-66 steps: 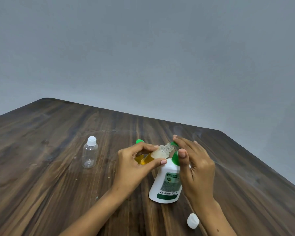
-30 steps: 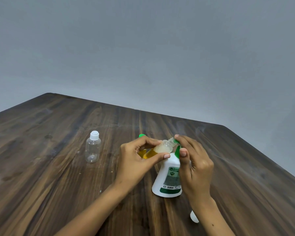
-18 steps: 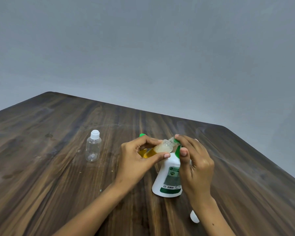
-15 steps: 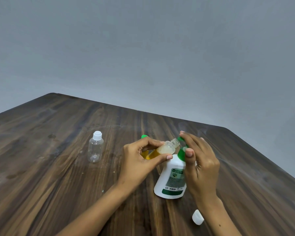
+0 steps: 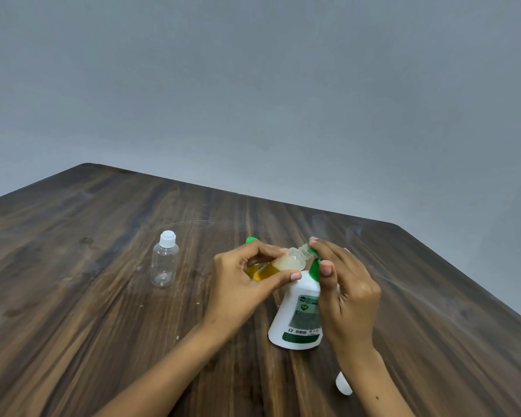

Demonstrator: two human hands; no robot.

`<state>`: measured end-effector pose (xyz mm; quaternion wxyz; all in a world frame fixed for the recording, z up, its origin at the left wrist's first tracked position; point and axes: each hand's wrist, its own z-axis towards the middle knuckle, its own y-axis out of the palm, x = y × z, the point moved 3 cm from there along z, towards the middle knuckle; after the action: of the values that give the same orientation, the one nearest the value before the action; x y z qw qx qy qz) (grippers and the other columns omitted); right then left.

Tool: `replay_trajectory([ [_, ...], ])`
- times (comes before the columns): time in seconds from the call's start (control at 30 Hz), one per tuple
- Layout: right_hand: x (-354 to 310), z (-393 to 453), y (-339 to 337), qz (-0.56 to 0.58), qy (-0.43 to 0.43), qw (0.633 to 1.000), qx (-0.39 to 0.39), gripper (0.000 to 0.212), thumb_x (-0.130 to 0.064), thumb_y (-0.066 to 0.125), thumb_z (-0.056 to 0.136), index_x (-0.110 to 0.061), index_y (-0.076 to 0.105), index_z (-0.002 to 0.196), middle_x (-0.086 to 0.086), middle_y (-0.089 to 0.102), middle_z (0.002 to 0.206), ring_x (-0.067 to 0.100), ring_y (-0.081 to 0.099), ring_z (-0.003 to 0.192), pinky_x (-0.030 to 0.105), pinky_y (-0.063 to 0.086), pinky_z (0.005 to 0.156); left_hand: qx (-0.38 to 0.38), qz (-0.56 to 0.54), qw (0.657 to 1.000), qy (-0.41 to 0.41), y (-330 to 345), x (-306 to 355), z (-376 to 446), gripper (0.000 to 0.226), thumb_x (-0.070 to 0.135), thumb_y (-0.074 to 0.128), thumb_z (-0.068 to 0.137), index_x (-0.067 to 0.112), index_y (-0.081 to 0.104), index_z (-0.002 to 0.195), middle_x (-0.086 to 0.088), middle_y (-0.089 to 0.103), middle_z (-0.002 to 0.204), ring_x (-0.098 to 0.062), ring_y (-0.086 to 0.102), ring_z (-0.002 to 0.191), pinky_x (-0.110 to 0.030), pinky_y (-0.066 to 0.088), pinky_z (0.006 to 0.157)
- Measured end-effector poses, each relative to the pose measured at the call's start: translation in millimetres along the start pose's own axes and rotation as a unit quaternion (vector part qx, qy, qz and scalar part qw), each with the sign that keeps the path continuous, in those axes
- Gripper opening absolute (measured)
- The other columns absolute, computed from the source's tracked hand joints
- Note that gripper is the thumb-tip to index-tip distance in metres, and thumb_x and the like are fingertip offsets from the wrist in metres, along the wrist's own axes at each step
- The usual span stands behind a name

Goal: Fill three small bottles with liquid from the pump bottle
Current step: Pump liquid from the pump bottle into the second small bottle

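Note:
A white pump bottle [image 5: 298, 320] with a green pump head stands on the wooden table [image 5: 103, 296]. My left hand [image 5: 241, 284] grips a small clear bottle [image 5: 283, 263], tilted with its open neck at the pump's green nozzle; amber liquid and foam sit inside it. My right hand [image 5: 346, 293] rests on the pump head, its fingers straight over the top and its thumb on the green collar. An empty small bottle [image 5: 164, 264] with a white cap stands upright to the left. Behind my left hand peeks a green cap [image 5: 251, 240] of another bottle, mostly hidden.
A loose white cap [image 5: 343, 387] lies on the table near my right forearm. The table's far edge runs along a grey wall, and its right edge slopes down toward the lower right.
The view has shifted slightly. My right hand's fingers have stayed over the pump head and my left hand has kept the small bottle at the nozzle.

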<state>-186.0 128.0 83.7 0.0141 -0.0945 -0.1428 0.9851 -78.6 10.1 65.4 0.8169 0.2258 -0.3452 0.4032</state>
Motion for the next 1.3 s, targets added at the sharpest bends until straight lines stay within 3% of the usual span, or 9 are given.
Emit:
replay_trajectory([
  [0.2, -3.1, 8.8, -5.5, 0.005, -0.011, 1.000, -0.011, 0.066, -0.052, 0.024, 0.102, -0.007, 0.072, 0.108, 0.002, 0.070, 0.111, 0.011, 0.061, 0.103, 0.049, 0.051, 0.087, -0.001, -0.008, 1.000, -0.001, -0.5, -0.1, -1.1, 0.032, 0.023, 0.088, 0.060, 0.010, 0.075, 0.086, 0.007, 0.076, 0.086, -0.004, 0.072, 0.086, -0.015, 0.054, 0.078],
  [0.37, 0.1, 1.8, -0.3, 0.005, 0.011, 1.000, -0.008, 0.065, -0.052, 0.027, 0.102, -0.007, 0.073, 0.105, 0.002, 0.071, 0.107, 0.013, 0.064, 0.099, 0.048, 0.054, 0.079, -0.003, -0.002, 1.000, -0.002, -0.1, -0.4, 0.7, 0.032, 0.021, 0.088, 0.061, 0.007, 0.075, 0.086, 0.007, 0.076, 0.086, -0.004, 0.072, 0.086, -0.015, 0.054, 0.077],
  [0.53, -2.8, 9.3, -6.0, 0.007, -0.009, 1.000, -0.008, 0.067, -0.053, 0.024, 0.102, -0.007, 0.073, 0.106, 0.003, 0.070, 0.109, 0.011, 0.061, 0.103, 0.049, 0.053, 0.084, -0.003, 0.006, 1.000, -0.001, -0.9, 0.0, 0.0, 0.033, 0.023, 0.088, 0.061, 0.008, 0.075, 0.087, 0.006, 0.076, 0.087, -0.003, 0.071, 0.087, -0.015, 0.054, 0.077],
  [0.7, 0.2, 0.8, -2.7, 0.002, 0.009, 1.000, -0.016, 0.065, -0.053, 0.026, 0.102, -0.007, 0.072, 0.107, 0.002, 0.070, 0.110, 0.013, 0.064, 0.102, 0.048, 0.055, 0.079, 0.001, -0.001, 1.000, -0.008, 0.3, -1.6, 1.0, 0.030, 0.015, 0.090, 0.060, 0.010, 0.075, 0.085, 0.006, 0.076, 0.086, -0.003, 0.071, 0.086, -0.014, 0.054, 0.077],
  [0.87, -2.5, 11.1, -7.8, 0.017, 0.001, 1.000, -0.009, 0.066, -0.054, 0.026, 0.101, -0.008, 0.073, 0.105, 0.002, 0.071, 0.108, 0.009, 0.062, 0.103, 0.048, 0.052, 0.086, -0.003, -0.008, 1.000, -0.011, -1.1, -0.1, -0.8, 0.031, 0.024, 0.087, 0.059, 0.012, 0.075, 0.086, 0.007, 0.076, 0.087, -0.003, 0.071, 0.088, -0.015, 0.054, 0.078],
  [1.0, -0.1, 5.8, -3.3, 0.010, 0.014, 1.000, -0.017, 0.064, -0.054, 0.028, 0.101, -0.008, 0.074, 0.105, 0.002, 0.071, 0.107, 0.015, 0.066, 0.099, 0.048, 0.055, 0.078, -0.003, -0.005, 1.000, -0.013, 0.4, -0.6, 0.6, 0.034, 0.024, 0.087, 0.059, 0.007, 0.075, 0.086, 0.004, 0.076, 0.087, -0.004, 0.071, 0.088, -0.015, 0.054, 0.078],
  [1.13, -1.3, 7.6, -8.3, 0.033, 0.020, 0.999, -0.034, 0.061, -0.054, 0.030, 0.100, -0.010, 0.071, 0.110, 0.000, 0.069, 0.113, 0.014, 0.064, 0.105, 0.044, 0.056, 0.080, 0.002, -0.021, 1.000, -0.015, 0.7, 0.4, -0.3, 0.034, 0.025, 0.087, 0.057, 0.009, 0.075, 0.084, 0.005, 0.076, 0.086, -0.004, 0.072, 0.086, -0.015, 0.054, 0.078],
  [1.3, -1.2, 14.9, -12.3, 0.007, -0.007, 0.996, -0.084, 0.064, -0.057, 0.026, 0.100, -0.011, 0.066, 0.119, -0.001, 0.065, 0.120, 0.007, 0.058, 0.110, 0.030, 0.052, 0.085, -0.003, -0.016, 1.000, -0.013, -0.6, 0.7, -0.6, 0.034, 0.027, 0.087, 0.058, 0.010, 0.075, 0.085, 0.007, 0.076, 0.087, -0.004, 0.072, 0.087, -0.015, 0.054, 0.078],
])
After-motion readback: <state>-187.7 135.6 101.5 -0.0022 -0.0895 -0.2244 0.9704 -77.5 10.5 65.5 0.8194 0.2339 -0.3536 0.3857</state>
